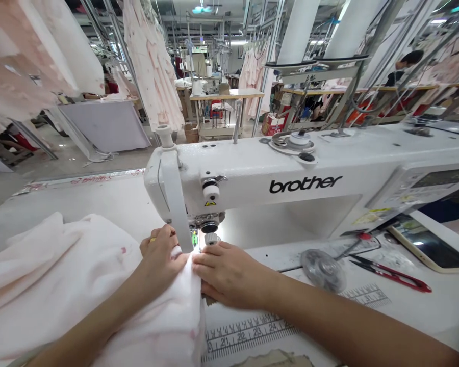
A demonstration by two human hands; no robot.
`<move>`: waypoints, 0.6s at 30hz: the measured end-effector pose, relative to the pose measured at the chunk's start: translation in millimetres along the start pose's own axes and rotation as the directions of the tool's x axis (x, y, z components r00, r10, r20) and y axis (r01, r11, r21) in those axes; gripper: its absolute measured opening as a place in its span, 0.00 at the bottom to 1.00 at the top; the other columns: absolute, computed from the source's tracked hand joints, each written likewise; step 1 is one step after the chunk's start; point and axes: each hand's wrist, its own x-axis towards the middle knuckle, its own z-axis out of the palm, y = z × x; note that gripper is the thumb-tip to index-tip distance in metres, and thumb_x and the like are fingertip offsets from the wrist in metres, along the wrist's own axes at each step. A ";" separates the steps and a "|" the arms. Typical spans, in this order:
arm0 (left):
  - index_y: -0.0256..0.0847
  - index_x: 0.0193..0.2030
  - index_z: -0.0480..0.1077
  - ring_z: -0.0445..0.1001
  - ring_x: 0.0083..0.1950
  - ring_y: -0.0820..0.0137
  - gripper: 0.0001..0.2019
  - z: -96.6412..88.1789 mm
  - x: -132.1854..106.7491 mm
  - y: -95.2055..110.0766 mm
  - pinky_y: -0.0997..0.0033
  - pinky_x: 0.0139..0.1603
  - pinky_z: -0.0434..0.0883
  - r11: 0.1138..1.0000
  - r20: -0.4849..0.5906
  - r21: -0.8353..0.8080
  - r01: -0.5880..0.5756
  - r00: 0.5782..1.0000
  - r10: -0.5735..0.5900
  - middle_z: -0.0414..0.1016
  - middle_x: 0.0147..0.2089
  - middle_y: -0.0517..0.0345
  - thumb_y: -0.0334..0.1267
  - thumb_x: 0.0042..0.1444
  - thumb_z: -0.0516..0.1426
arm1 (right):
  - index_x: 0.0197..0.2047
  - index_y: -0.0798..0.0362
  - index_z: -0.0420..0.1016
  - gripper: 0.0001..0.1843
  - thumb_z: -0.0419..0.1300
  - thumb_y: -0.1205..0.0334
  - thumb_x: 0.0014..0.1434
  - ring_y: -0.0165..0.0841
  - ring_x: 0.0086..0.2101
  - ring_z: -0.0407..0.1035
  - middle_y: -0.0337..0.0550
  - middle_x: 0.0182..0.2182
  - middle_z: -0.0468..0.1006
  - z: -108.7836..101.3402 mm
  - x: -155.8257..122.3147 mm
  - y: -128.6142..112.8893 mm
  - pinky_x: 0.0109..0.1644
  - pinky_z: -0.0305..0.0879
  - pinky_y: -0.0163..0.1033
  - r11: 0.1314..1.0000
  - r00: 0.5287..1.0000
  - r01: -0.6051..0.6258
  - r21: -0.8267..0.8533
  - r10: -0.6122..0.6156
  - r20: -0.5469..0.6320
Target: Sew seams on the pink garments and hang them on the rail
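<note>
A white Brother sewing machine (309, 173) stands across the table. Pale pink fabric (53, 275) lies piled to the left and runs under the needle area. My left hand (158, 255) rests on the fabric just left of the presser foot, fingers curled and pinching the cloth. My right hand (225, 272) lies on the fabric's edge right below the needle (208, 237), its fingers pressed together and holding the cloth down.
Red-handled thread snips (393, 275) and a round metal disc (323, 270) lie to the right, with a phone (428, 244) beyond. A printed ruler (248, 331) runs along the table front. Pink garments hang behind, and another person sits at back right.
</note>
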 end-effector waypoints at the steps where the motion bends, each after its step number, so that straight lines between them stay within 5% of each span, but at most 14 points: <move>1: 0.41 0.25 0.67 0.69 0.46 0.60 0.05 -1.1 1.4 2.1 0.57 0.52 0.63 1.000 -0.002 0.002 -0.002 1.000 0.002 0.69 0.36 0.56 0.32 0.50 0.55 | 0.47 0.59 0.72 0.13 0.53 0.58 0.69 0.38 0.44 0.65 0.46 0.44 0.76 0.8 -0.4 0.6 0.50 0.59 0.44 1.000 1.000 -0.002 -0.015 0.001 -0.009; 9: 0.40 0.23 0.67 0.69 0.40 0.65 0.08 -3.0 14.6 8.6 0.63 0.46 0.64 1.000 -0.038 0.001 -0.011 0.999 0.011 0.69 0.31 0.58 0.26 0.49 0.53 | 0.45 0.55 0.71 0.07 0.55 0.62 0.67 0.37 0.40 0.63 0.41 0.39 0.75 0.2 1.7 7.0 0.51 0.55 0.44 0.996 0.995 -0.068 -0.062 0.063 -0.076; 18: 0.41 0.18 0.41 0.64 0.36 0.64 0.20 -2.6 20.7 9.4 0.65 0.39 0.59 1.000 -0.075 0.006 0.020 0.997 -0.019 0.49 0.19 0.62 0.22 0.44 0.52 | 0.49 0.57 0.71 0.11 0.53 0.60 0.70 0.37 0.43 0.64 0.44 0.44 0.74 -4.0 1.7 8.7 0.54 0.55 0.44 0.993 0.994 -0.104 -0.059 0.101 -0.047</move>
